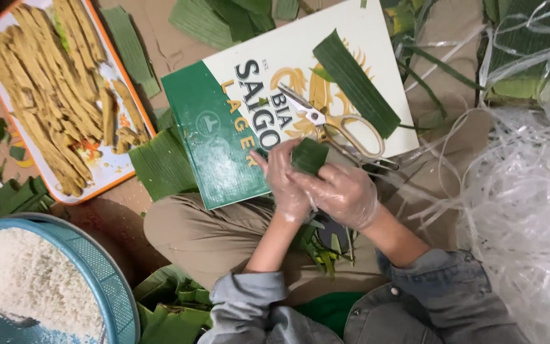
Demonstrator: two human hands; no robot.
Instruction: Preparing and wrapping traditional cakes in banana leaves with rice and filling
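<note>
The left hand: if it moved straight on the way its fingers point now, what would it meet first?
The left hand points up and slightly left in the picture, its fingertips already over the green and white cardboard box. It would probably slide along that box first; the scissors lie more to the right, off that line.

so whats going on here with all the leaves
A person sitting on the floor, in thin clear gloves, folds a small green leaf piece with both hands: left hand, right hand. They work over a green and white carton with scissors and a leaf strip on it. A tray of yellow strips and a blue basket of white rice sit nearby, with clear plastic string alongside.
</note>
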